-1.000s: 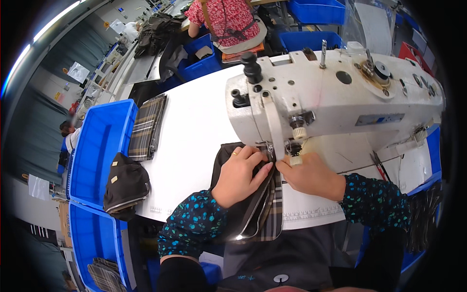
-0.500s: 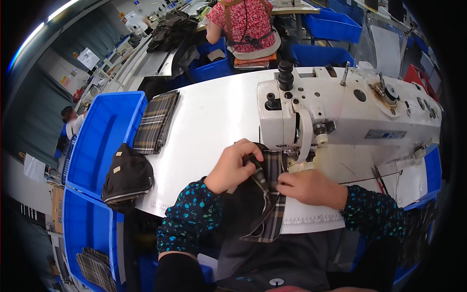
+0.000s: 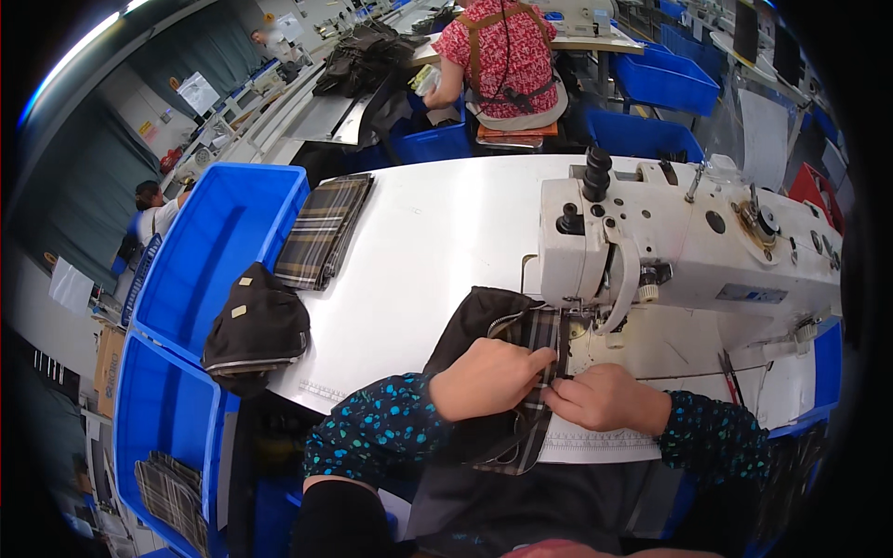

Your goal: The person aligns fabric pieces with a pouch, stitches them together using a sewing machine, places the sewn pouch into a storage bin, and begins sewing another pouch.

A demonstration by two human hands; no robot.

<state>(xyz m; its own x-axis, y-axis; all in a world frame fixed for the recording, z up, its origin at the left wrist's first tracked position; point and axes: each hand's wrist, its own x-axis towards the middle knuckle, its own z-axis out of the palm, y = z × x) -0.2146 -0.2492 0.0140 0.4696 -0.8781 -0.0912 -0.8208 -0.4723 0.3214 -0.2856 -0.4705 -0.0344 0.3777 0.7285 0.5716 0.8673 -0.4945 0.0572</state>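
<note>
A dark brown fabric piece (image 3: pixel 465 330) with a plaid panel (image 3: pixel 538 327) and a zipper lies at the left side of the white sewing machine (image 3: pixel 684 244). The panel's far end reaches the presser foot and needle area. My left hand (image 3: pixel 493 377) rests over the fabric, its thumb and fingers pinching the plaid cloth near its right edge. Just beside it, my right hand (image 3: pixel 600 398) grips the same edge with closed fingertips. The near end of the fabric hangs at the table's front edge, partly hidden under my left forearm.
At the left stand blue bins (image 3: pixel 219 228), one with folded plaid pieces (image 3: pixel 172 498) inside. A plaid stack (image 3: pixel 323 228) and a dark zippered pouch (image 3: pixel 256 325) lie near them. Red-handled tweezers (image 3: pixel 730 377) rest at the right. A person (image 3: pixel 502 60) sits beyond the table.
My left hand has moved down and right from the fabric's far part to the plaid edge beside my right hand. The dark fabric now lies spread out on the left. The whole view has shifted slightly.
</note>
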